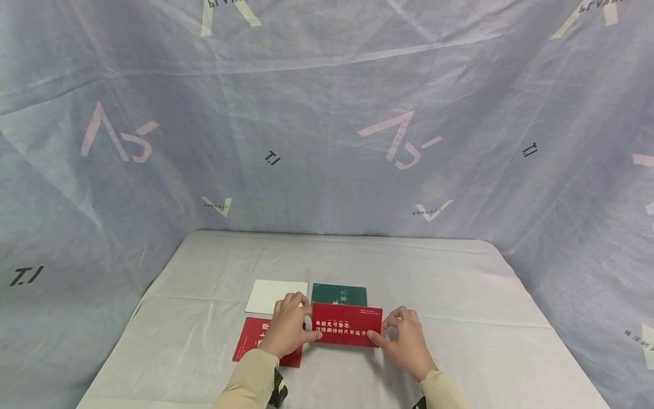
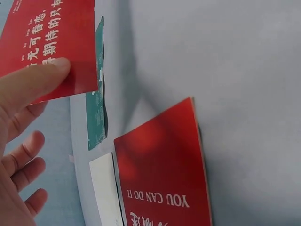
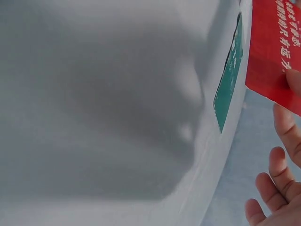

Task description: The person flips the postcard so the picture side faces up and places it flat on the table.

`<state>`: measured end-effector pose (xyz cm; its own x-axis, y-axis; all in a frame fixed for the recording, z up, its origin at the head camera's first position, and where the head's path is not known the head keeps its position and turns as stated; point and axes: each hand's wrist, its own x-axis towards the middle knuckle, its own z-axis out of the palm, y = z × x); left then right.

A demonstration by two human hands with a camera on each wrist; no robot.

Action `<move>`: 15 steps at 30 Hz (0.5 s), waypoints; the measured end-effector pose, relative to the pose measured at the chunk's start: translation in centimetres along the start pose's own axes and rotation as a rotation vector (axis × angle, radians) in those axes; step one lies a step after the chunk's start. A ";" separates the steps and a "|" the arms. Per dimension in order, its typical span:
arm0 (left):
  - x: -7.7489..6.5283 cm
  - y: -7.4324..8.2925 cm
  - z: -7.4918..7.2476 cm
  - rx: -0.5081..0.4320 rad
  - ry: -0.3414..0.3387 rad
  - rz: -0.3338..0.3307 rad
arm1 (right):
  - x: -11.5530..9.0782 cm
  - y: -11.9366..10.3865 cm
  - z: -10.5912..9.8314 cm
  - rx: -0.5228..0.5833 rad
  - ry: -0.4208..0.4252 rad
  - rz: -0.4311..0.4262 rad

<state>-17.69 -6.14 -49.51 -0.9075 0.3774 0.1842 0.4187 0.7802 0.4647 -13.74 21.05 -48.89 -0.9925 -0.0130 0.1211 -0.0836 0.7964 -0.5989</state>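
Only the head view frames the whole held card (image 1: 347, 325).

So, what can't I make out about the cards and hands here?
Head view: the lower part of the green card, hidden by the held red card.
Head view: some writing on the lying red card, covered by the left hand.
Head view: the held red card's corner print, too small.
Right wrist view: part of the right hand, cut off by the edge.

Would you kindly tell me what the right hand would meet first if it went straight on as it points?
For the right hand, the way looks free right of the green card, over the white tablecloth, probably until the printed backdrop, though depth is unclear.
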 end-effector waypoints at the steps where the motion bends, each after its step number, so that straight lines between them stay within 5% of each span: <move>1: 0.0 0.0 0.0 -0.001 0.000 -0.003 | 0.0 0.0 0.0 0.004 0.004 0.002; 15: 0.1 0.3 -0.3 -0.035 0.081 0.082 | -0.3 0.5 0.0 0.060 0.126 -0.081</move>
<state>-17.61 -5.98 -49.11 -0.8704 0.3964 0.2919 0.4917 0.7297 0.4752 -13.47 21.44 -49.18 -0.9636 0.0032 0.2673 -0.1720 0.7579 -0.6292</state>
